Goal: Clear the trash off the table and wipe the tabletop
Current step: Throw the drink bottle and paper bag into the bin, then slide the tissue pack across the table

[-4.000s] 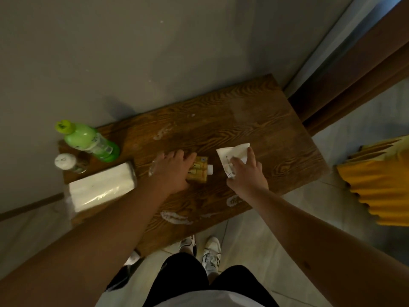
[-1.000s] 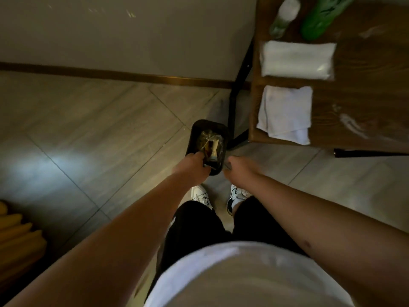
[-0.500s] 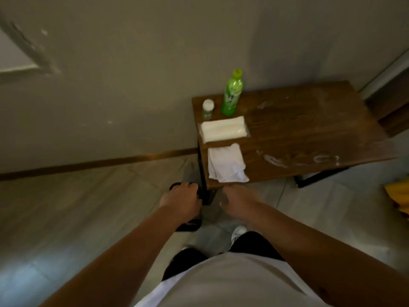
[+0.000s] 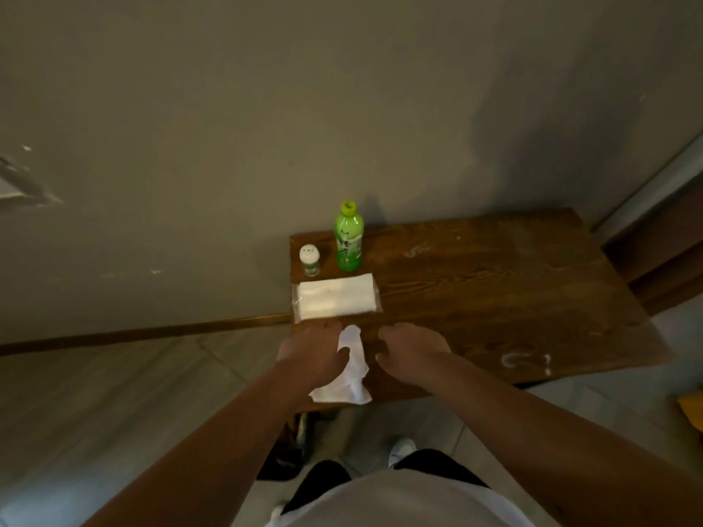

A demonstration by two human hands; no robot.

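Your left hand (image 4: 314, 357) clamped white cloth (image 4: 352, 374) at table's (image 4: 513, 298) near-left edge — your right hand (image 4: 412, 349) just beside, fingers loosely curled, holding nothing. Tissue pack (image 4: 336, 300) beyond cloth.

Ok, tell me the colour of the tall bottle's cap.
Yellow-green, lighter than the green bottle below it; the head view shows it.

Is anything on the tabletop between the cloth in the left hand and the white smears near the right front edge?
Nothing visible. The left hand grips the white cloth at the table's front left. The wood across to the white smears is bare; only the right hand hovers nearby. The tissue pack and bottles sit further back.
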